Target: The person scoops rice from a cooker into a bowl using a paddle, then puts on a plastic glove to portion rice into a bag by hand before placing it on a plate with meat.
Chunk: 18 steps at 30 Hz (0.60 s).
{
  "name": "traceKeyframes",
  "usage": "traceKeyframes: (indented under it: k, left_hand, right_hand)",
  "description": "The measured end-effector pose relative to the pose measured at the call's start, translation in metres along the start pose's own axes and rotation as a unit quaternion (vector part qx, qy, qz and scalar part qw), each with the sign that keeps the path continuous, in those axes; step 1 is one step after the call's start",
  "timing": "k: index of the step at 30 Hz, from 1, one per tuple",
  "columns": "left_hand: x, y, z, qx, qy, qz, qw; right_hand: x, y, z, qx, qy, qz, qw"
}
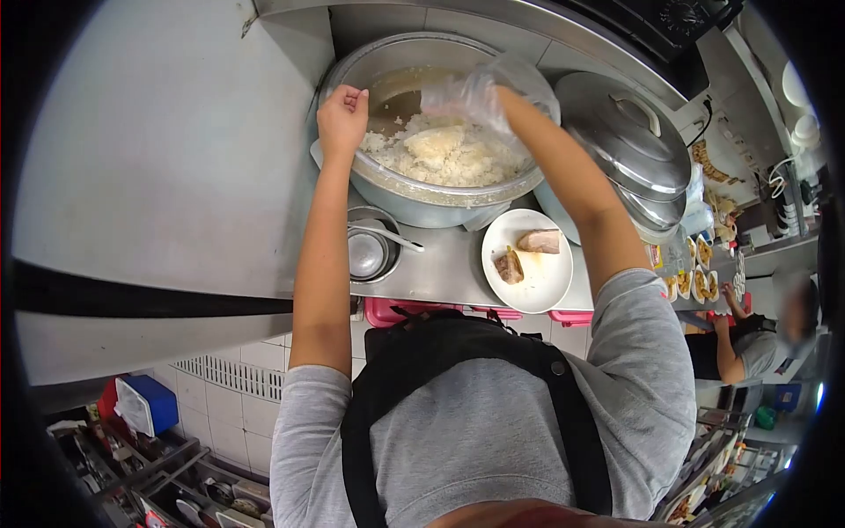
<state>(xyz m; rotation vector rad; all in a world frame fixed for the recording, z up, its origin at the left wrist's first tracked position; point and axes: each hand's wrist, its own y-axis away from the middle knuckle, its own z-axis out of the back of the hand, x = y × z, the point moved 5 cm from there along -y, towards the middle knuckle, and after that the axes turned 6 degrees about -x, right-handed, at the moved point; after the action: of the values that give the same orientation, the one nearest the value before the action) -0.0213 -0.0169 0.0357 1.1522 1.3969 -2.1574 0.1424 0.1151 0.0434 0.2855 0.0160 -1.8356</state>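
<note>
A large metal pot (414, 189) holds white rice (466, 163), with a denser clump on top. At the pot's left rim is my left hand (341, 121), its fingers curled in and thumb pressed to them; what they hold, if anything, is hidden. My right hand (462, 95), inside a loose clear plastic glove (502, 88), hangs over the back of the rice, smeared by motion. Just in front of the pot, a white plate (537, 286) carries two brown pieces of food (539, 241), apart from each other. Left of it sits a small metal bowl (368, 253) with a long-handled utensil (387, 234).
A second large pot with a domed metal lid (625, 132) stands close on the right. A big pale metal surface (167, 132) borders the left side. Several filled dishes (700, 282) line the counter at far right, near another person (748, 339).
</note>
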Motion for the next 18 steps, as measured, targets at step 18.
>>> traceKeyframes:
  k: [18]
  left_hand:
    - [-0.010,0.001,0.004,0.000,-0.021,-0.008,1.000]
  right_hand:
    - [0.033,0.005,-0.085,-0.206,0.808,0.139,0.535]
